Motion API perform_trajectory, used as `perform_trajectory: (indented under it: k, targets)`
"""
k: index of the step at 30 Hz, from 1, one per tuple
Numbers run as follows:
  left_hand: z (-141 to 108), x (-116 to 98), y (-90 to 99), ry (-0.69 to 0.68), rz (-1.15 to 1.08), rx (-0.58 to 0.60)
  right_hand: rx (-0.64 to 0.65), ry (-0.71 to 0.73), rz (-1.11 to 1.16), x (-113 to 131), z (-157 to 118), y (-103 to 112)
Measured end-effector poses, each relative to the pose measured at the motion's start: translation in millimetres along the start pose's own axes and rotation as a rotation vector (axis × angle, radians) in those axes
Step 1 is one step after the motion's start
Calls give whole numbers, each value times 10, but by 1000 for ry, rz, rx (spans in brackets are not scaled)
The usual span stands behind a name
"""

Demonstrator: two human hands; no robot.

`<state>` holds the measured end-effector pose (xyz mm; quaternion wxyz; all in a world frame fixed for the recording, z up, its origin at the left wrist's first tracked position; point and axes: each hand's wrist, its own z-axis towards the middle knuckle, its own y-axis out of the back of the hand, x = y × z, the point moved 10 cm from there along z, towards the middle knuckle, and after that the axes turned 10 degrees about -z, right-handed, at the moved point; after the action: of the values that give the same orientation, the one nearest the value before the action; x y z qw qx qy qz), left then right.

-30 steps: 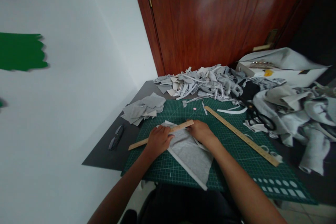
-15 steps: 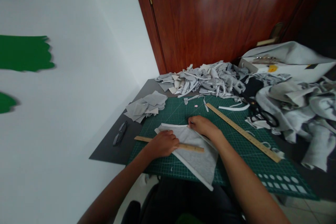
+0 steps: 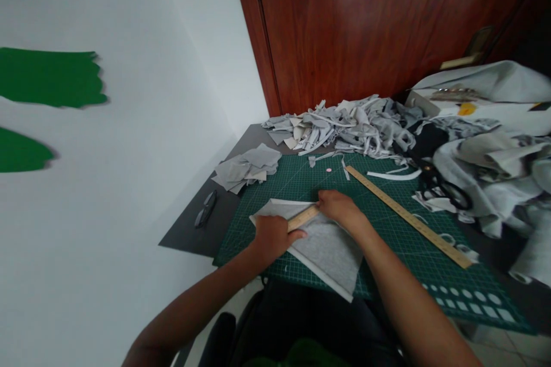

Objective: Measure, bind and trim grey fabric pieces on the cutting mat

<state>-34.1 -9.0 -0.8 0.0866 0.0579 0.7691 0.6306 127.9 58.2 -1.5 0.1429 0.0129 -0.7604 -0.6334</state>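
A light grey piece of fabric with folded edges lies on the green cutting mat. A short wooden ruler slants across its upper part, running between my two hands. My left hand is closed around the ruler's near end, thumb stretched along the fabric. At the fabric's far edge my right hand is closed, its fingertips pinching by the ruler's far end. Whether it grips the fabric edge, the ruler or both is partly hidden.
A long wooden ruler lies on the mat's right side. Black scissors rest near crumpled grey fabric. Cut grey pieces and folded glasses are at left. A heap of scraps lies before the door.
The short ruler has swung from lying across the fabric to slanting up toward my right hand. My left hand has turned with it. The whole view has shifted slightly.
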Motion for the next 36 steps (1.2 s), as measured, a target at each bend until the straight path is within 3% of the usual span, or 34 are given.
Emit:
perform_trajectory:
  k: [3,6,9,11,13,18,26,28,32,36]
  targets:
    - [8,-90,-21,85,-74,-53,-75,25,29,108,-53,122]
    - [22,-204,-17,62,-84,-89,-146,216,147,362,-110,223]
    - [18,-286,-3,-8,-32,-121,-49,509,312,673,-186,104]
    - [7,-301,-15,-48,-15,-121,57,586,340,744,-197,-63]
    - [-8,-291,-23,-83,-26,-120,64,540,307,669,-142,-154]
    - [-86,-285,7,-209,-58,-134,7,443,214,461,-56,-150]
    - [-273,-103,-26,-210,-28,-20,-45,278,115,171,-56,-15]
    - [-304,-69,-26,-219,-27,-3,-45,326,117,261,-103,-2]
    - [-296,18,-33,-264,-54,44,74,514,152,619,-234,-107]
    - [-211,130,-20,-341,-58,110,20,364,17,458,-177,-47]
